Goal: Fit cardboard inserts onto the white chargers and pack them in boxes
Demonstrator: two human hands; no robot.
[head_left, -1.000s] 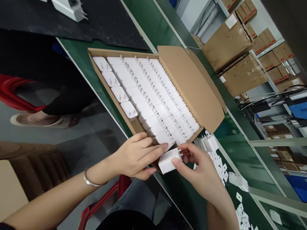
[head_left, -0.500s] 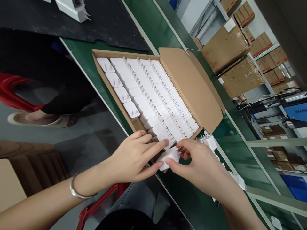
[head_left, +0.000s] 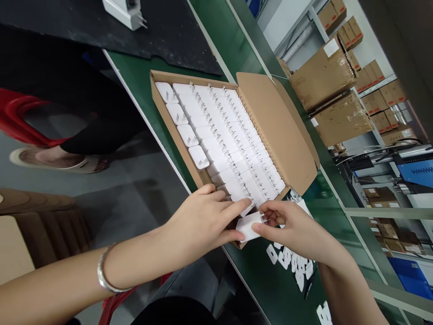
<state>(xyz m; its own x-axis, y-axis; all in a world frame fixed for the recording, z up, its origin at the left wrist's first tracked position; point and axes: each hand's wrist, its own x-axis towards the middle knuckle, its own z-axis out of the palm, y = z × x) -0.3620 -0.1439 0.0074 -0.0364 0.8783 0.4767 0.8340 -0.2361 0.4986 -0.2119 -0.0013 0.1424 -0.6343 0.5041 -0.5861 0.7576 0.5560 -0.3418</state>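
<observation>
A white plug charger (head_left: pixel 249 225) with metal pins is pinched between the thumb and fingers of my right hand (head_left: pixel 294 230), at the near corner of a cardboard box (head_left: pixel 185 155). My left hand (head_left: pixel 208 219) reaches over the box's near edge with fingers apart. Its thumb tip touches the end of the held charger, and its index finger rests by the last charger of a packed row. Rows of white chargers (head_left: pixel 216 151), pins up, fill most of the box. Several more (head_left: pixel 187 135) stand in a column along the left wall. My left hand hides part of the near corner.
The box's open lid (head_left: pixel 277 131) leans away to the right. Loose white pieces (head_left: pixel 297 264) and a dark pen (head_left: pixel 308 289) lie on the green table (head_left: pixel 248 271). Another white device (head_left: pixel 126 13) lies on a black mat (head_left: pixel 169 31). A person's foot (head_left: pixel 61 158) shows below.
The view has shifted, so the box and both hands appear farther right. The held charger looks more level, still at the box's near corner. More loose white pieces show on the table.
</observation>
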